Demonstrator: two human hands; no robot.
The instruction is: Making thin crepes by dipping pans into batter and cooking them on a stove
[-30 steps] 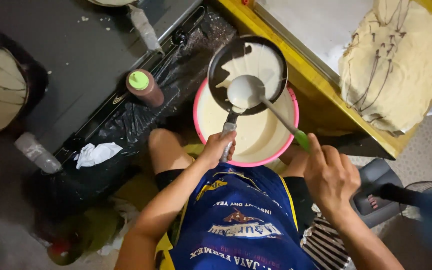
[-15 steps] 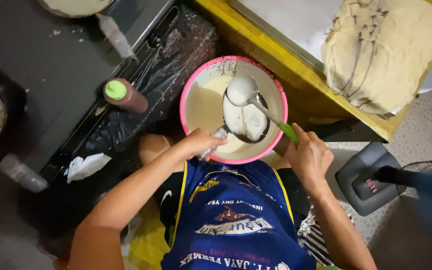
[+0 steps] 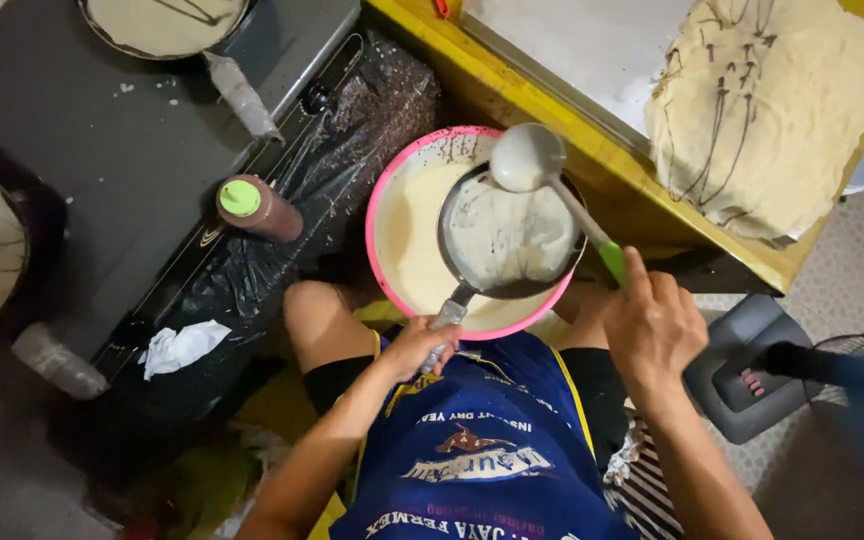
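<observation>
The left hand (image 3: 414, 347) is closed around the handle of a small dark pan (image 3: 508, 236), holding it tilted over a pink bowl (image 3: 384, 205) of pale batter. The inside of the pan is coated with a thin, uneven layer of the same batter. The right hand (image 3: 652, 325) grips the green-ended handle of a ladle (image 3: 526, 158) — its round cup sits at the far rim of the pan, above the bowl.

The bowl rests between the person's knees, just in front of a blue apron (image 3: 482, 450). To the left of the bowl a black plastic sheet lies over the edge of a dark stove (image 3: 102, 150), and a brown squeeze bottle (image 3: 257, 207) with a green cap lies on it. Further left of the bowl, on the stove, stand two more pans with batter. Beyond the bowl to the right, a stack of thin crepes (image 3: 767, 110) with dark drizzle sits on a yellow table (image 3: 552, 110) — well apart from the hands.
</observation>
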